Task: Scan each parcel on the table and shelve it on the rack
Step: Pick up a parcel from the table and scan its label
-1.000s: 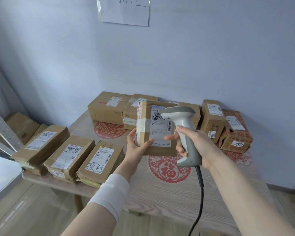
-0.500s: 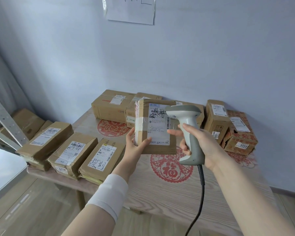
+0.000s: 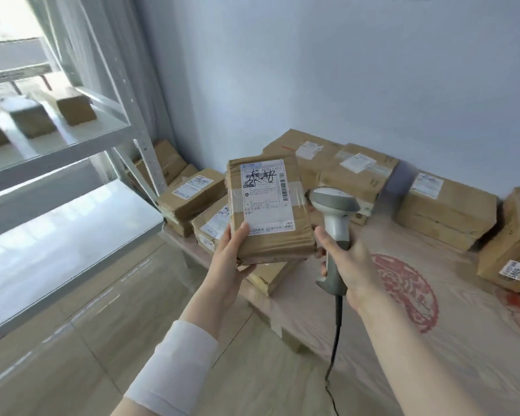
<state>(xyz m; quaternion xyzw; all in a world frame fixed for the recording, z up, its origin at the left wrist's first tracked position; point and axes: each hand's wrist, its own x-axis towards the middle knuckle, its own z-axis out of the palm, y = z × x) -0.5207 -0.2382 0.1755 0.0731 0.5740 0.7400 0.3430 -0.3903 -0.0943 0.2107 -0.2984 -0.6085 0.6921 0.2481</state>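
Note:
My left hand (image 3: pixel 230 259) grips a taped cardboard parcel (image 3: pixel 267 210) by its lower left corner, label side towards me, over the table's left end. Just right of it, my right hand (image 3: pixel 347 265) holds a grey and white barcode scanner (image 3: pixel 333 217) by the handle; its head sits beside the parcel's right edge and its cable hangs down. Several more labelled parcels lie on the wooden table (image 3: pixel 433 340): a row at the left end (image 3: pixel 189 196) and a row along the wall (image 3: pixel 445 205). The white metal rack (image 3: pixel 72 139) stands at the left.
Three brown parcels (image 3: pixel 74 106) sit on the rack's upper shelf; the lower shelf (image 3: pixel 57 232) is bare. More boxes (image 3: pixel 162 160) are wedged between rack and wall. A red paper-cut pattern (image 3: pixel 409 295) decorates the table. Tiled floor lies below.
The view has swung left, bringing the rack into sight. The parcel has moved left with my left hand, away from the scanner head, which has dropped beside its right edge.

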